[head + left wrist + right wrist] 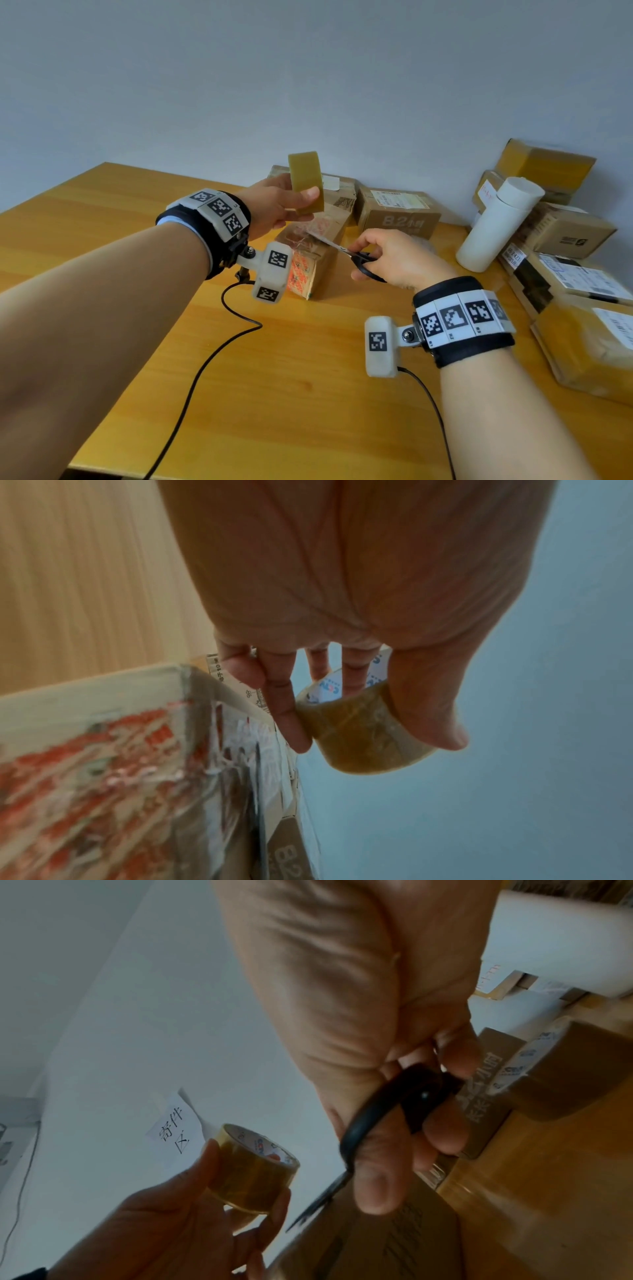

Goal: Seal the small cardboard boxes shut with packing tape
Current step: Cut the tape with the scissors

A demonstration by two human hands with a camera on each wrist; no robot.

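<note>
My left hand [274,205] grips a roll of yellowish packing tape [306,181], lifted above a small cardboard box with red print [317,257] on the wooden table [137,222]. In the left wrist view the tape roll [363,731] sits between thumb and fingers [287,715], right of the box [103,764]. My right hand [394,257] holds black-handled scissors [363,262], whose blades point left over the box top. In the right wrist view the scissors [383,1123] are threaded on my thumb and fingers, the tape roll [253,1169] is at the lower left.
Several taped cardboard boxes [397,212] stand along the wall behind. A white cylinder [496,226] leans at the right among stacked parcels [565,274]. A second tape roll [565,1074] lies near them. Black cables [219,349] trail across the near table.
</note>
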